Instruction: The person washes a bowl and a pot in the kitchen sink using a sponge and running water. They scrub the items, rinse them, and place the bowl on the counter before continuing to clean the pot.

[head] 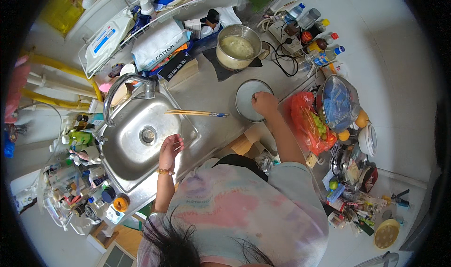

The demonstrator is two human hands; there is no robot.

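My right hand [265, 104] is closed at the middle of a round pot lid [243, 103] with a metal rim, over the steel counter. Its fingers hide the knob. My left hand [171, 148] hangs over the near side of the steel sink [121, 150], holding nothing, fingers partly curled but apart. A pair of chopsticks [197, 113] lies across the sink's edge, with blue-patterned ends on the counter. Behind the lid, a metal pot [225, 58] holds pale, cloudy contents and stands uncovered on a dark mat [220, 73].
A chrome faucet [119, 82] arches over the sink. Several bottles [319, 45] and a power strip [282, 34] with cords stand right of the pot. A red plastic bag [301, 108] with grapes and a mesh strainer [340, 105] are on the right. Bottles [79, 138] crowd the left.
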